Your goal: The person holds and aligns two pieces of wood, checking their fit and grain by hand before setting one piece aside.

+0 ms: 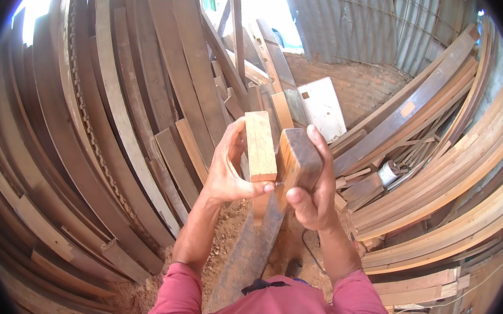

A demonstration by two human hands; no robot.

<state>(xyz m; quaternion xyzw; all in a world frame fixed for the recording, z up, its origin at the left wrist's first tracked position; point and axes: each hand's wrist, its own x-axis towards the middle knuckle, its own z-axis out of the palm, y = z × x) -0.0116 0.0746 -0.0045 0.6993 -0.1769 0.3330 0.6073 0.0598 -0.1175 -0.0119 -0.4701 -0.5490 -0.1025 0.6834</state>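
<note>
Up in front of me, my left hand (227,166) is closed round a pale wooden block (259,143), its thumb across the lower end. Its fingers lie mostly behind the wood. Close beside it, my right hand (321,192) grips a darker wooden block (301,158) with a worn grey face and an orange-brown grained side. The two blocks stand side by side with a narrow gap near the top; whether they touch lower down I cannot tell. Below them a tapered piece of light wood (259,211) shows, and what it belongs to is unclear.
Long boards (145,83) lean in rows on the left, and stacked planks (438,189) curve along the right. A grey plank (248,257) lies below my hands on a floor with wood shavings (221,237). Farther off are a white panel (324,109) and corrugated metal sheets (356,23).
</note>
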